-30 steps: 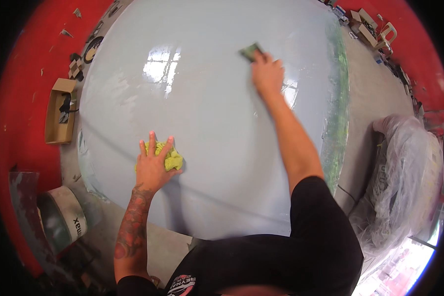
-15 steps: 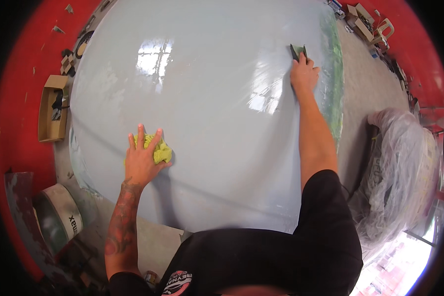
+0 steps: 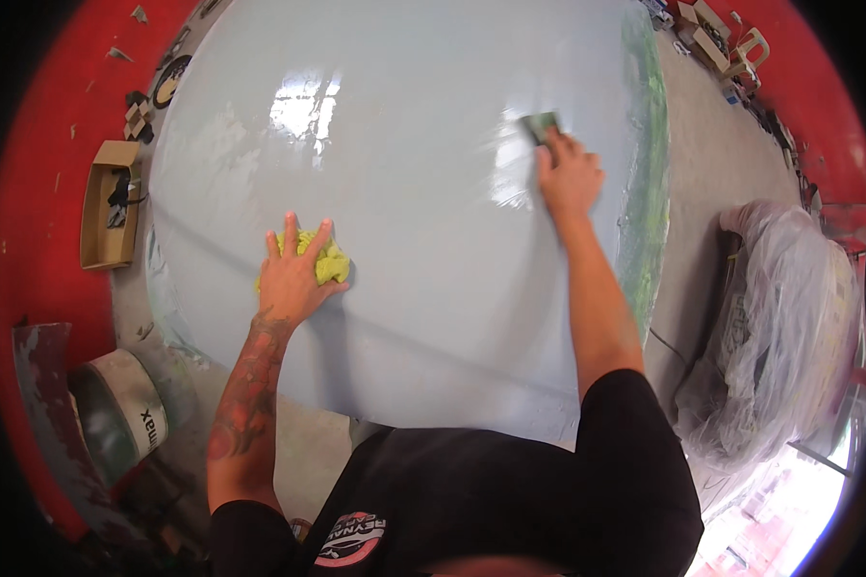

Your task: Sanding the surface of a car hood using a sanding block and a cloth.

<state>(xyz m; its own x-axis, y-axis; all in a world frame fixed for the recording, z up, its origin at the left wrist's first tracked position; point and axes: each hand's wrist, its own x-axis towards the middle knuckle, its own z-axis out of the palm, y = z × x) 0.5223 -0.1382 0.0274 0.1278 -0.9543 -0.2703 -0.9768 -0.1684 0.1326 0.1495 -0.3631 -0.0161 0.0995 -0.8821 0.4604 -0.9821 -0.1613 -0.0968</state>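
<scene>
A large pale grey, glossy curved panel (image 3: 433, 327) lies beneath both hands, with smeared green along its right edge. My left hand (image 3: 293, 279) is open, fingers spread, pressing on a crumpled yellow-green cloth (image 3: 331, 258) on the panel's left half. Farther up on the right half, my right hand (image 3: 570, 181) grips a small dark green pad (image 3: 539, 123) against the wet-looking surface; the pad's exact kind is hard to make out.
An open cardboard box (image 3: 104, 231) lies left of the panel, with a curved bumper-like part (image 3: 43, 404) and a drum-like object (image 3: 101, 423) below it. A plastic-covered bulky item (image 3: 770, 337) stands right. Boxes and a plastic chair (image 3: 749, 53) line the red wall (image 3: 832, 115).
My right hand with the pad moved right, then came back down and leftward. My left hand and the cloth sit higher in the picture than one second ago.
</scene>
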